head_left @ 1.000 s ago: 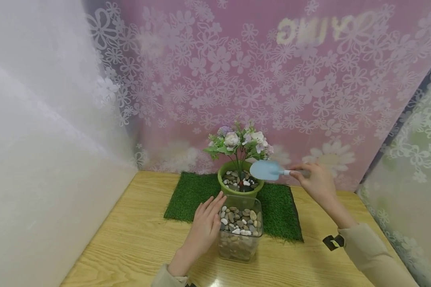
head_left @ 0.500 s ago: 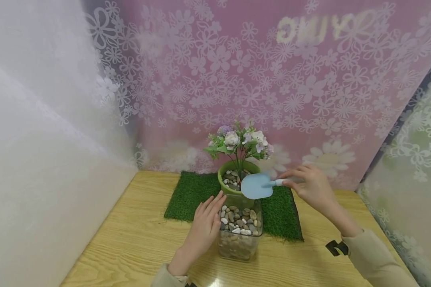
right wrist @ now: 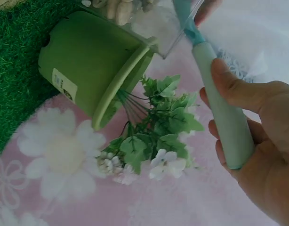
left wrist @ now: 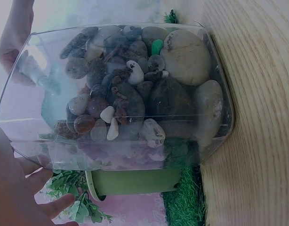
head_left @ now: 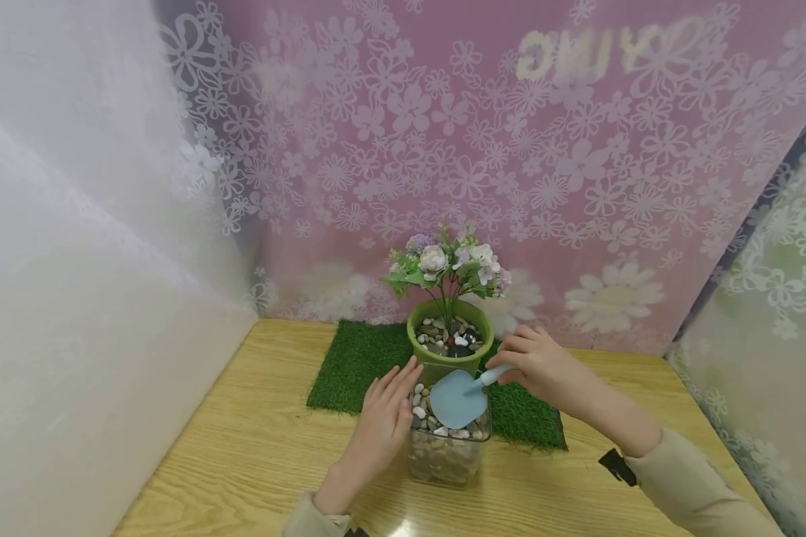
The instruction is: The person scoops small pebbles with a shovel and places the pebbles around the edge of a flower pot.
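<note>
In the head view my right hand (head_left: pixel 544 373) grips a small light-blue trowel (head_left: pixel 457 400) by its pale handle (right wrist: pixel 224 110). The blade is over the pebbles inside a clear square container (head_left: pixel 446 466). With fingers extended, my left hand (head_left: pixel 379 421) rests against that container's left rim. Grey, brown and white pebbles (left wrist: pixel 121 99) fill the container's lower part, as the left wrist view shows through its wall. Just behind it stands a green flowerpot (head_left: pixel 486 343) with artificial flowers (head_left: pixel 433 261) and pebbles around the stems. The container hides part of the pot's front.
A green artificial-grass mat (head_left: pixel 356 373) lies beneath the pot. Both rest on a wooden table (head_left: pixel 242 447). A pink floral curtain (head_left: pixel 376 149) hangs behind, and a whitish sheet (head_left: pixel 107 298) closes the left side.
My right hand has brought the trowel from over the flowerpot down and toward me, into the container's opening. The left hand has stayed at the rim.
</note>
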### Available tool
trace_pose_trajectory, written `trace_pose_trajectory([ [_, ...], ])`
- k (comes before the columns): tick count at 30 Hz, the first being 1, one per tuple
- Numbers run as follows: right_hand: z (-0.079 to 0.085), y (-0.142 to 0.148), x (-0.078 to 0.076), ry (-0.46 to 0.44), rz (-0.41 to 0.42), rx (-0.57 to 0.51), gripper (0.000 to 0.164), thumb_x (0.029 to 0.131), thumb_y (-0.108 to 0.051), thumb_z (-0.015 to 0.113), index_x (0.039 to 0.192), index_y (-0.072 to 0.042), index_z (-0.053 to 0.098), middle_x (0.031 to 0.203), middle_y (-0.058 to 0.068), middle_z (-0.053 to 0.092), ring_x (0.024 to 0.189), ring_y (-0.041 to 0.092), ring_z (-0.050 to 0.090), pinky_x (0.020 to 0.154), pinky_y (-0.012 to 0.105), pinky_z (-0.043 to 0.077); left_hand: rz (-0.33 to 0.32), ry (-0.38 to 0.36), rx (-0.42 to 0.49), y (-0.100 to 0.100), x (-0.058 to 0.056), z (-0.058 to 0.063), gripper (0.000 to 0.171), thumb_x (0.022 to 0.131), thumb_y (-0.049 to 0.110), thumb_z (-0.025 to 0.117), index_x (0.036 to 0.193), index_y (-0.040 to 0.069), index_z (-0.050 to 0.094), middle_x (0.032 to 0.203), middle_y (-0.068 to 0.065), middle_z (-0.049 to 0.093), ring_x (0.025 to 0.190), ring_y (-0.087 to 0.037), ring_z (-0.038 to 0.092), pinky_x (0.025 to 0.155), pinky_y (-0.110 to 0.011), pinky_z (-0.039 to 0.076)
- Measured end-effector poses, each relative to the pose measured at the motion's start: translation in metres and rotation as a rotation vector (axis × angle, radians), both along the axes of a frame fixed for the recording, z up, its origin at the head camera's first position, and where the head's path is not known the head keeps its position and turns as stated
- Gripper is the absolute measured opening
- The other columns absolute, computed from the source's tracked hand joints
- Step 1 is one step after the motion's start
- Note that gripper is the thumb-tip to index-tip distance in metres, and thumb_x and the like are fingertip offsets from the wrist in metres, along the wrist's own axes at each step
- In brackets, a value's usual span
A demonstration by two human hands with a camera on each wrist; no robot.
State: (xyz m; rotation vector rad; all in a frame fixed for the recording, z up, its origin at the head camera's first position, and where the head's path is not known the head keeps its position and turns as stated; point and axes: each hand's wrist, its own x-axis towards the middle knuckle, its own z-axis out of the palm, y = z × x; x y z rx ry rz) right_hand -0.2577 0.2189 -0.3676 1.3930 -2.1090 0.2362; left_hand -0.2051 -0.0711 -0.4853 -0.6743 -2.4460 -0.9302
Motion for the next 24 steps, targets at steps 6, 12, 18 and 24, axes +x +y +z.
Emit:
trace_pose_trajectory([
  [6, 0.007, -0.011, 0.007, 0.06, -0.077, 0.136, 0.035, 0.062, -0.009, 0.095, 0.091, -0.015, 0.077, 0.089, -0.001, 0.065, 0.085, 0.02, 0.056, 0.074, 0.038, 0.049, -0.001, -0.009, 0.002, 0.0, 0.0, -0.001, 0.052, 0.106, 0.011, 0.045, 0.157, 0.016, 0.04, 0.164, 0.001, 0.034, 0.145, -0.037, 0.038, 0.112, -0.071, 0.026],
  [12, 0.011, -0.022, 0.011, 0.133, -0.122, 0.198, 0.029, 0.068, -0.013, 0.092, 0.092, -0.017, 0.077, 0.092, -0.002, 0.068, 0.089, 0.02, 0.058, 0.074, 0.037, 0.043, 0.008, 0.005, -0.005, 0.0, -0.001, -0.002, 0.052, 0.105, 0.011, 0.045, 0.157, 0.017, 0.041, 0.164, 0.002, 0.035, 0.145, -0.036, 0.038, 0.112, -0.07, 0.027],
  [18, 0.008, -0.028, 0.011, 0.041, -0.097, 0.164, 0.023, 0.071, -0.011, 0.09, 0.09, -0.014, 0.076, 0.088, -0.001, 0.067, 0.086, 0.02, 0.056, 0.073, 0.036, 0.042, -0.001, 0.015, -0.003, 0.001, -0.002, -0.003, 0.054, 0.104, 0.009, 0.047, 0.157, 0.017, 0.04, 0.163, 0.0, 0.035, 0.144, -0.038, 0.039, 0.111, -0.071, 0.028],
  [24, 0.004, -0.022, 0.011, -0.25, -0.13, 0.147, 0.013, 0.08, -0.013, 0.083, 0.092, -0.014, 0.079, 0.087, -0.004, 0.07, 0.082, 0.016, 0.055, 0.082, 0.04, 0.05, -0.009, 0.001, 0.01, 0.0, -0.002, -0.003, 0.055, 0.104, 0.01, 0.046, 0.158, 0.017, 0.039, 0.164, 0.0, 0.035, 0.145, -0.037, 0.038, 0.111, -0.071, 0.027],
])
